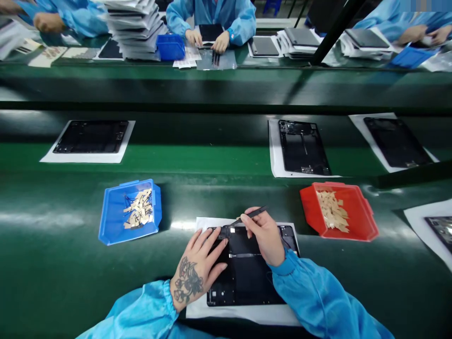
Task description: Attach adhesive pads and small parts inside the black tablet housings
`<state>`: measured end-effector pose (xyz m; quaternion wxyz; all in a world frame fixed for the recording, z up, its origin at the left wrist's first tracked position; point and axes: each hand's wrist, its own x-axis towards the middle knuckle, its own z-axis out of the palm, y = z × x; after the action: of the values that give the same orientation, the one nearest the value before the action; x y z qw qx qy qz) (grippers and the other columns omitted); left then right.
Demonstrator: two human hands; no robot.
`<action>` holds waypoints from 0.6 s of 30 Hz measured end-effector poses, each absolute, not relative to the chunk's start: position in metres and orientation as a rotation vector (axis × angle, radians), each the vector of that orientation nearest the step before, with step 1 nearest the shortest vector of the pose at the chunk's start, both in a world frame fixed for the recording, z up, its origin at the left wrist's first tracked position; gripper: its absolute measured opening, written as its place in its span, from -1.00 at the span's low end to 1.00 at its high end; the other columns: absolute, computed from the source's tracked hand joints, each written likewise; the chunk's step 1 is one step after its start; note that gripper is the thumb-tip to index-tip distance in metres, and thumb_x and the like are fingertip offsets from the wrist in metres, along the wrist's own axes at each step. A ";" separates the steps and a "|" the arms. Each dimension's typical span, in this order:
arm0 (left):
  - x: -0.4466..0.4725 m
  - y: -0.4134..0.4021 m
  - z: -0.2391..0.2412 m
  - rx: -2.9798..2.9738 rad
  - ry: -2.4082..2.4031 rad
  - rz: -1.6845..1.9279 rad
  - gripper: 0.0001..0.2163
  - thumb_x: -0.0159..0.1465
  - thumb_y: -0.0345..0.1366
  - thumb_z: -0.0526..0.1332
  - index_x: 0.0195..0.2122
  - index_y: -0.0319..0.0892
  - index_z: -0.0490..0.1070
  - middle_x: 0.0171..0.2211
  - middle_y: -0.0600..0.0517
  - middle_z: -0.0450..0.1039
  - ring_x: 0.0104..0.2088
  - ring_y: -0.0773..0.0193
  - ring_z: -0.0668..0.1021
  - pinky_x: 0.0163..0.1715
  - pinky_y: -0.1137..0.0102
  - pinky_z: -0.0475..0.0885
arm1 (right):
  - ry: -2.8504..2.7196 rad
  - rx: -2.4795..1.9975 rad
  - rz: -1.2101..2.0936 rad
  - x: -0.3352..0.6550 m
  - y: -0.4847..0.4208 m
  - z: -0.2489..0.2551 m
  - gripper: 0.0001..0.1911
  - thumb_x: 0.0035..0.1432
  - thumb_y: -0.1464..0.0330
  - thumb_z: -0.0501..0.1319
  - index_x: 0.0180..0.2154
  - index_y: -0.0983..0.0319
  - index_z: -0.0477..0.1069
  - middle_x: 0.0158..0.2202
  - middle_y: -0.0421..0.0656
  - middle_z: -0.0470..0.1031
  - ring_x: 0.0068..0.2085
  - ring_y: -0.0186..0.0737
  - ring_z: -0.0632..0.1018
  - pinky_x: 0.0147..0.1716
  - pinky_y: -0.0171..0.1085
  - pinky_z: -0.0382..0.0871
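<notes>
In front of me a black tablet housing point(252, 282) lies on a white sheet point(243, 314). My left hand point(198, 269) rests over its left side, fingers stretched out and spread, the fingertips at the upper left corner. Between the thumb and fingers of my right hand point(263, 233) is a pair of dark tweezers point(250, 214). Their tips point left and down to the housing's upper edge, close to my left fingertips and a small white patch. Whether the tips pinch anything is too small to tell.
A blue bin point(109, 214) on the left and a red bin point(365, 221) on the right hold small beige pieces. Other tablet housings point(92, 136) lie on sheets along the green belt point(197, 157). Across it, co-workers in blue sleeves point(243, 23) sit beside a tall stack point(136, 28).
</notes>
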<state>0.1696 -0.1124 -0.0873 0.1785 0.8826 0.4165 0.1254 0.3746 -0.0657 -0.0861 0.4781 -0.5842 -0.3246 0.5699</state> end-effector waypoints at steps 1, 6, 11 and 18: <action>0.169 -0.112 -0.087 2.468 1.183 0.410 -0.58 0.30 -0.25 0.09 0.19 -0.14 0.21 0.24 -0.14 0.14 0.19 -0.02 0.23 0.15 -0.04 0.16 | -0.804 -1.434 1.384 0.374 -0.066 -0.086 -0.69 0.00 0.21 0.35 -0.28 0.22 0.33 -0.54 -0.29 0.42 -0.64 -0.48 0.31 -0.65 -0.44 0.20; 0.165 -0.110 -0.087 2.280 1.189 0.669 -0.69 0.28 -0.45 0.05 0.02 -0.16 0.37 0.06 -0.14 0.33 0.11 0.08 0.32 0.10 0.07 0.27 | -0.835 -1.474 1.346 0.370 -0.068 -0.088 -0.68 0.00 0.21 0.35 -0.28 0.22 0.33 -0.54 -0.29 0.42 -0.63 -0.47 0.30 -0.65 -0.43 0.20; 0.165 -0.107 -0.092 2.265 1.229 0.810 -0.70 0.26 -0.51 0.06 -0.02 -0.17 0.39 -0.15 -0.11 0.42 -0.08 0.17 0.43 -0.09 0.24 0.41 | -0.806 -1.462 1.342 0.370 -0.068 -0.090 -0.69 0.01 0.21 0.34 -0.27 0.22 0.33 -0.54 -0.28 0.43 -0.62 -0.46 0.30 -0.65 -0.43 0.21; 0.173 -0.108 -0.106 2.582 1.237 0.951 -0.59 0.22 -0.55 0.08 0.07 -0.10 0.33 -0.26 -0.06 0.41 -0.20 0.20 0.44 -0.14 0.23 0.41 | -0.773 -1.408 1.408 0.365 -0.068 -0.087 -0.71 0.04 0.22 0.33 -0.27 0.21 0.32 -0.55 -0.30 0.41 -0.61 -0.46 0.29 -0.65 -0.45 0.20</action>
<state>0.1726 -0.1079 -0.1061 0.0625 0.8542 0.4092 0.3146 0.3649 -0.0678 -0.0873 0.4817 -0.5777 -0.3171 0.5777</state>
